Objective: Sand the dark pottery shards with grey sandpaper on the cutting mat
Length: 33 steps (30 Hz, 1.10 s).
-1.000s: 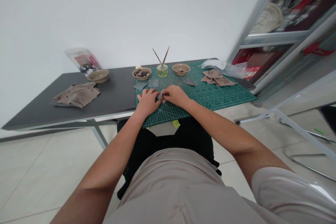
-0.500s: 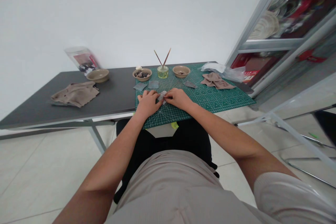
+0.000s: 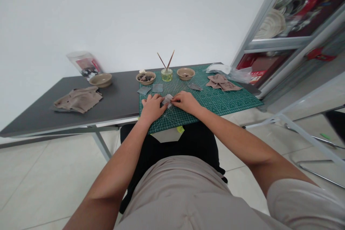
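Observation:
A small, pale grey, thin square piece (image 3: 167, 99) lies on the green cutting mat (image 3: 207, 106) between my hands. My left hand (image 3: 153, 107) rests on the mat, its fingertips and thumb holding the left side of the piece. At the right edge, my right hand (image 3: 186, 101) pinches the piece between thumb and fingers. Just beyond my left hand are two flat grey-blue squares (image 3: 157, 88). Another grey piece (image 3: 195, 86) lies past my right hand.
Behind stand a bowl of dark bits (image 3: 146, 82), a glass jar (image 3: 166, 77) with two sticks, and another bowl (image 3: 185, 78). Brown cloths (image 3: 223, 83) and plastic bags (image 3: 239, 73) lie right. Leftward are a cloth (image 3: 78, 100), a bowl (image 3: 100, 85) and a clear container (image 3: 83, 65).
My right hand has shifted slightly right, away from my left. More of the pale grey piece shows between them, looking flatter than before.

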Tool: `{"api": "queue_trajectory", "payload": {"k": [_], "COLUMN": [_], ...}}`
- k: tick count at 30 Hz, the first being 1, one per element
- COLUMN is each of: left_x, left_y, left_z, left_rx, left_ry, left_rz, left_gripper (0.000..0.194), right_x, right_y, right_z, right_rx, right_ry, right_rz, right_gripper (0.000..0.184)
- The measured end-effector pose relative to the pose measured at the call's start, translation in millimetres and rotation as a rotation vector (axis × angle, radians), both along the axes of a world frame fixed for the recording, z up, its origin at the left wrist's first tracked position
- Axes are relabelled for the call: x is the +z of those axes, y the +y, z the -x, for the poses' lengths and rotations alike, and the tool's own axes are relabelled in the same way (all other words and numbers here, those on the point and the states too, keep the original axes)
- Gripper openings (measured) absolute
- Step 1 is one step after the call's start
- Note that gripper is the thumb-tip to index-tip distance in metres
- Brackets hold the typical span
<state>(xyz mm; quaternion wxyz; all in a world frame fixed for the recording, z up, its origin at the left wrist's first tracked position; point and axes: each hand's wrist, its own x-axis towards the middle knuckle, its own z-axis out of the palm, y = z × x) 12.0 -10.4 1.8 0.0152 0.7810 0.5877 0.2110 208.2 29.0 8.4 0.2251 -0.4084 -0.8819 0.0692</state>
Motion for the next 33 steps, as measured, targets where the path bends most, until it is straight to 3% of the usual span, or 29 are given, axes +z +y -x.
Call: {"api": "queue_trajectory", "payload": {"k": [4,19,27,33], "left_x": [1.9,9.1,9.2,10.3], "left_y": [-2,-8,-10,-9], "left_z": [-1,-5,-7,-8], "left_rx": [0.011,0.058,0.088,0.091], "left_ry": [0.023,0.105,0.138,0.143], "left_rz": [0.007,0.044,0.027,0.042], "left_gripper": [0.034,0.041,0.041,0.04], "right_x": [-1.1,-5.4,-1.5,0.2], "right_y": [6,-2,1,-17], "right_z": [3,11,12,16], "right_rx": [-0.065,-0.001,-0.167,-0.069], "right_ry": [-0.012,0.015,-0.035,-0.063], "right_rz": [-0.012,-0.009,-0.034,-0.022], "right_gripper": [0.016,0.015,0.017,0.017]}}
